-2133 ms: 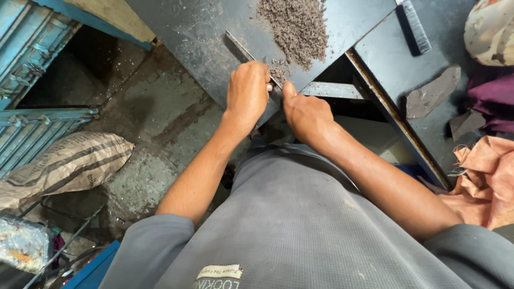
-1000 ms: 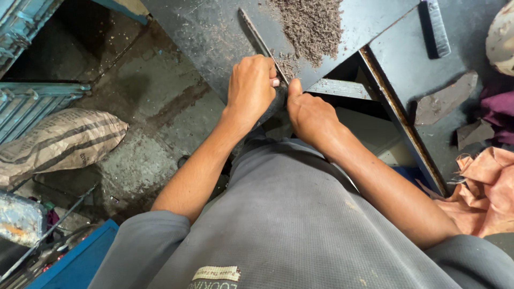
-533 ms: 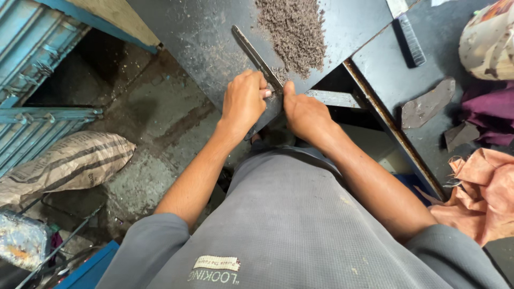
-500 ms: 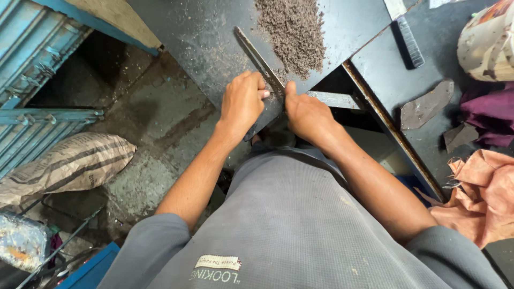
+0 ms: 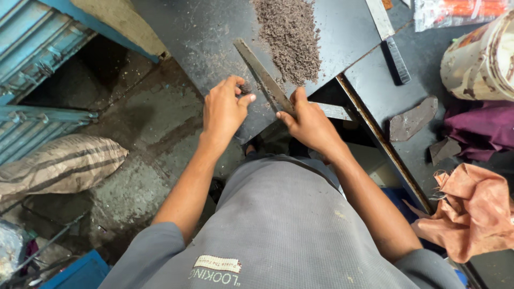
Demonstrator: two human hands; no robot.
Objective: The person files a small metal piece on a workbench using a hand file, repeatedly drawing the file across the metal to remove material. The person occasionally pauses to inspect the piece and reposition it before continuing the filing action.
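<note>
Stained, dusty concrete floor (image 5: 144,134). Blue corrugated metal shutter (image 5: 32,59) at left. Striped woven sack (image 5: 59,166) lying on floor below it. Dark metal workbench (image 5: 209,32) above; second dark bench (image 5: 466,176) at right. Blue object (image 5: 80,273), perhaps crate, bottom left. Light even, soft.

Both bare forearms stretched forward, left hand (image 5: 222,109) fingers pinched together, right hand (image 5: 308,122) closed, thumb extended

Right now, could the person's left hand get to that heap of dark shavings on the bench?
Probably yes. The left hand rests at the bench edge, and only the long flat blade lies slanting between it and the shavings.
</note>
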